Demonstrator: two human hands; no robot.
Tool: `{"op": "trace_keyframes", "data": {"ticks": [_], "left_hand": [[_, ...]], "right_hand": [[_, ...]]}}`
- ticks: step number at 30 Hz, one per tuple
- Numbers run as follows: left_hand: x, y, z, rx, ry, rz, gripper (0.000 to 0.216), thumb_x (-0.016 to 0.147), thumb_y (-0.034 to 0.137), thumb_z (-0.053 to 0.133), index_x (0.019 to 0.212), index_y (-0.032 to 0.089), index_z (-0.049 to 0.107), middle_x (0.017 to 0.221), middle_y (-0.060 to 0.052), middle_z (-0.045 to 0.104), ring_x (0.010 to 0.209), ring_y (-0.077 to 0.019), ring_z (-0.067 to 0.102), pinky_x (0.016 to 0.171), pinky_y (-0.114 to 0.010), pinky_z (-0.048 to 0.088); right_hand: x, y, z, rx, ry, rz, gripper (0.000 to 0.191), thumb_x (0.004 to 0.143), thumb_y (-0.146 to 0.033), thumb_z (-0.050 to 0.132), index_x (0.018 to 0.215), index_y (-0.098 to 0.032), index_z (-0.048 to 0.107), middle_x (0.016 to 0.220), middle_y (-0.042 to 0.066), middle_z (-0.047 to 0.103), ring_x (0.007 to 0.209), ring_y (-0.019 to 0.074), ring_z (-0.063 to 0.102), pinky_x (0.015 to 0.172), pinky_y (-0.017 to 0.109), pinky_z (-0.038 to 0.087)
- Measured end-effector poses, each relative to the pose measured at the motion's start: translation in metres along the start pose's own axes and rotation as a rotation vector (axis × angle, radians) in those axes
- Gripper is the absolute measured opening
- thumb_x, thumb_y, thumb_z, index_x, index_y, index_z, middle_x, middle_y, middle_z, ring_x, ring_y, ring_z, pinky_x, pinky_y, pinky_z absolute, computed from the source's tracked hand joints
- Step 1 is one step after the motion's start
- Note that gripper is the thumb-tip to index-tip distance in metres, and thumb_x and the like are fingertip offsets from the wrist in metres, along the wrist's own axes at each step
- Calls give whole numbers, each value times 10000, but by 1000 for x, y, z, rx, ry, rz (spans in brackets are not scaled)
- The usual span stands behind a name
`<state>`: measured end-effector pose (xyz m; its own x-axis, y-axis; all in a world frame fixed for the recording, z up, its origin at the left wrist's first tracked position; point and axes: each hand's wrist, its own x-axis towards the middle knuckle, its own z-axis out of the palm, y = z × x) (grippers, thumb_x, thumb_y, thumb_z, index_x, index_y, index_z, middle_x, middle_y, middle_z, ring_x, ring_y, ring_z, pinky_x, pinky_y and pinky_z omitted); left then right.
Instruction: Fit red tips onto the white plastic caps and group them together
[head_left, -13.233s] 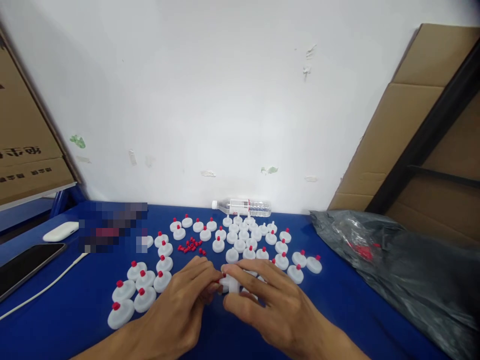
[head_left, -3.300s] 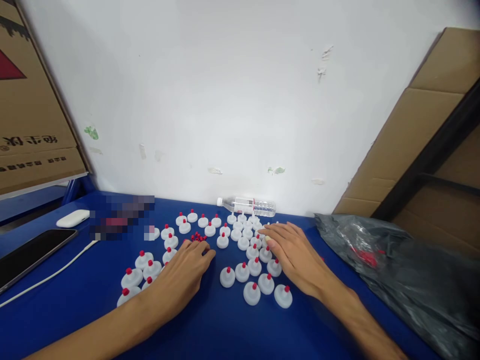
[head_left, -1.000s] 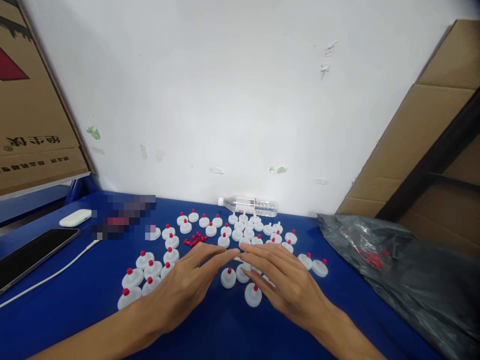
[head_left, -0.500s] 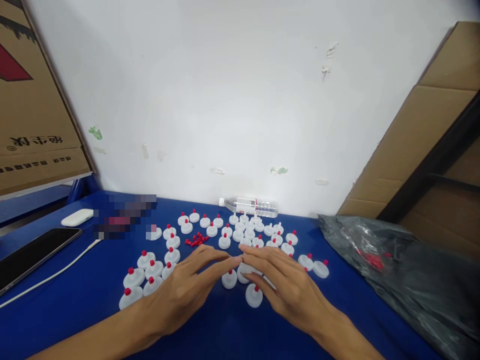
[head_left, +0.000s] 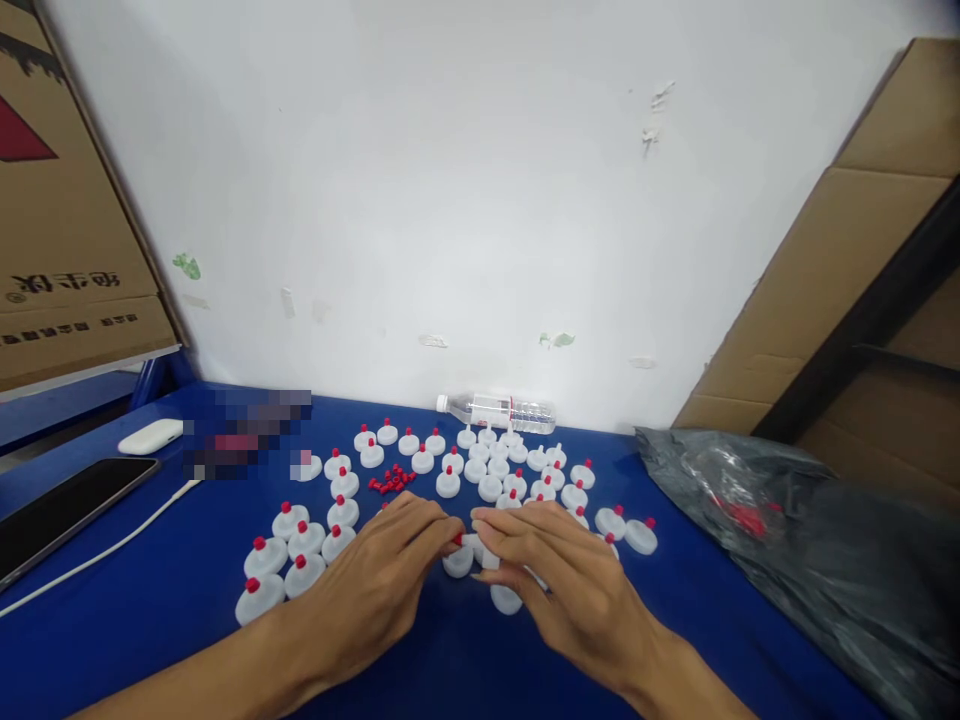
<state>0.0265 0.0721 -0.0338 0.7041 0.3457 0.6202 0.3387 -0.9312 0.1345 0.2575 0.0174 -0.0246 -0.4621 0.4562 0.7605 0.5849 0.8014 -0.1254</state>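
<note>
My left hand point(head_left: 390, 560) is closed, a small red cap point(head_left: 457, 540) pinched at its fingertips. Facing it, my right hand point(head_left: 562, 575) grips a white nozzle lid point(head_left: 487, 556) whose narrow spout points left at the red cap. The fingers hide much of that lid, and I cannot tell whether cap and spout touch. Below and behind the hands stand several white lids with red tips, one of them a lid point(head_left: 457, 562) just under the fingertips. Loose red caps point(head_left: 393, 480) lie in a small pile beyond my left hand. Farther back, bare-spouted white lids point(head_left: 498, 450) are clustered.
A clear plastic bottle point(head_left: 496, 411) lies against the wall. On the left of the blue table point(head_left: 180, 540) are a phone point(head_left: 71, 515), a white case point(head_left: 151, 437) and a cable point(head_left: 112, 548). A dark plastic bag point(head_left: 810, 560) lies right, cardboard boxes point(head_left: 75, 230) at both sides.
My hands have drawn slightly apart at the fingertips. The red cap and the white lid's spout now show between them. The view has shifted slightly.
</note>
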Motion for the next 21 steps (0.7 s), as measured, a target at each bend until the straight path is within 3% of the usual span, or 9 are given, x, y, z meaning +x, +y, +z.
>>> {"op": "trace_keyframes", "data": {"ticks": [5, 11, 14, 16, 18, 21], "left_hand": [[-1, 2, -1, -4, -19, -15, 332, 922, -66, 349, 1049, 189, 519, 889, -31, 606, 780, -171, 547, 748, -307, 512], [11, 6, -3, 83, 116, 150, 196, 986, 24, 459, 1102, 150, 554, 875, -39, 641, 760, -178, 533, 728, -349, 472], [15, -1, -9, 179, 166, 141, 218, 994, 70, 501, 1191, 139, 563, 951, -66, 669, 869, -204, 580, 802, -383, 475], [17, -15, -15, 314, 123, 80, 268, 969, 32, 481, 1188, 153, 575, 983, -81, 672, 935, -235, 577, 829, -408, 472], [17, -33, -22, 480, -42, -10, 396, 881, -74, 414, 1136, 162, 605, 1004, -95, 676, 996, -275, 555, 841, -437, 461], [17, -57, -31, 574, -182, -102, 469, 781, -122, 418, 1075, 163, 646, 1025, -108, 666, 1009, -309, 535, 792, -434, 440]], "right_hand": [[1, 0, 0, -26, 2, -44, 337, 956, -40, 615, 1279, -128, 576, 1196, 100, 737, 1071, 193, 687, 890, 343, 568], [3, 2, -2, -123, -134, -19, 277, 961, -52, 557, 1204, -183, 576, 1236, 102, 690, 1039, 211, 678, 890, 380, 564], [6, 4, -7, -122, -88, 0, 165, 974, -127, 562, 1119, -204, 572, 1083, 76, 704, 930, 191, 674, 850, 372, 553], [8, 10, -12, -128, -36, 29, 107, 980, -156, 575, 1071, -212, 576, 967, 45, 708, 878, 179, 670, 851, 371, 531], [8, 19, -18, -166, -12, 95, 64, 993, -199, 591, 1054, -218, 598, 933, 32, 719, 872, 182, 673, 867, 384, 507], [4, 34, -24, -256, -38, 258, 177, 1032, -298, 542, 1152, -222, 647, 1082, 63, 737, 1001, 224, 679, 965, 451, 469]]}}
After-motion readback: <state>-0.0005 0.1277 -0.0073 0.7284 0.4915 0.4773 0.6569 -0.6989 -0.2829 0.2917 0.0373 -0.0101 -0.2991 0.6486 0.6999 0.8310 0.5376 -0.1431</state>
